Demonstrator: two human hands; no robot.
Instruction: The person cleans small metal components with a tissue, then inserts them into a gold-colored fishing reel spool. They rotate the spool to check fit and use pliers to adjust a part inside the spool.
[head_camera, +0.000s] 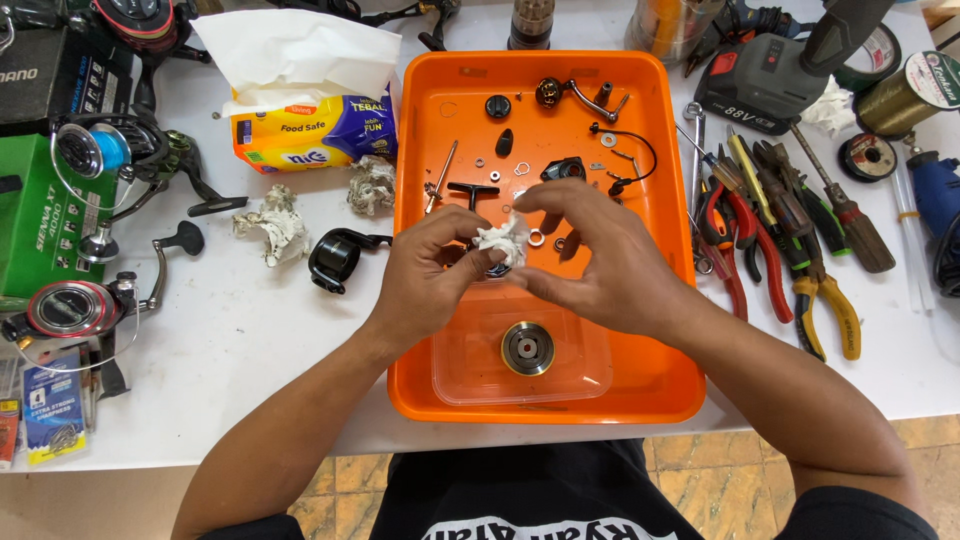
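Note:
Over an orange tray (660, 380), my left hand (425, 275) and my right hand (600, 265) meet around a crumpled white tissue wad (503, 240). Both hands pinch the wad, and a small dark part peeks out under it, mostly hidden. Below the hands, a round metal spool (527, 348) sits in a clear plastic dish (580, 375) inside the tray. Small reel parts lie further back in the tray: a black T-shaped piece (472, 190), a handle with a knob (565, 92), washers and a wire bail (630, 140).
A tissue pack (310, 125) and used tissue scraps (275, 225) lie left of the tray, next to a black reel body part (335, 258). Several fishing reels (75, 305) crowd the left edge. Pliers and screwdrivers (780, 230), a cordless drill (770, 80) and line spools (915, 90) fill the right.

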